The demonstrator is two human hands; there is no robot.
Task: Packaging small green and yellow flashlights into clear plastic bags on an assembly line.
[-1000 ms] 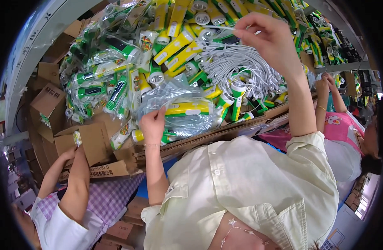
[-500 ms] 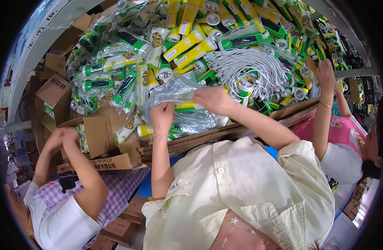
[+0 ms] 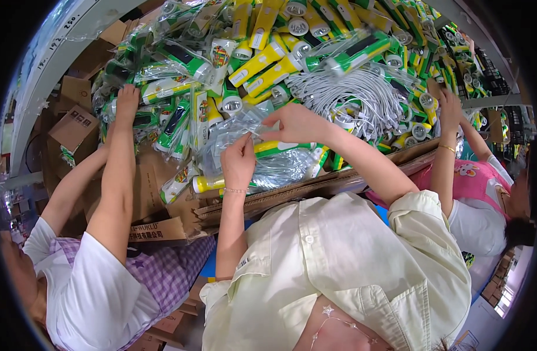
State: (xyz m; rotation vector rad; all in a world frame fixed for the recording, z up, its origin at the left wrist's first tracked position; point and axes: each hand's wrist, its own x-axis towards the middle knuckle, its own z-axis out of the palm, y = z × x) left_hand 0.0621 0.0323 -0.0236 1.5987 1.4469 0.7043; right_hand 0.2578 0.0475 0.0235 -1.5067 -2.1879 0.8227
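My left hand (image 3: 238, 162) is closed, its thumb and fingers pinching the edge of a clear plastic bag (image 3: 223, 140). Just right of it, my right hand (image 3: 300, 124) bends its thumb and forefinger onto the bag, their tips close to the left fingertips. Under my right hand a yellow and green flashlight (image 3: 280, 147) lies across a stack of clear bags (image 3: 283, 167). Beyond it, over a bundle of white cables (image 3: 353, 96), a bagged green flashlight (image 3: 359, 54) looks smeared by motion.
Many yellow and green flashlights (image 3: 268, 64) fill the big carton, whose near cardboard edge (image 3: 315, 184) runs before me. A co-worker's hand (image 3: 127, 105) reaches into the pile at left, another's hand (image 3: 449, 111) at right. An open carton (image 3: 142, 193) stands at left; a metal post (image 3: 31, 88) rises beyond.
My hands have come together at the bag, the right moving left and slightly up. A bagged flashlight now shows blurred over the cables. The left co-worker's arm has stretched into the pile.
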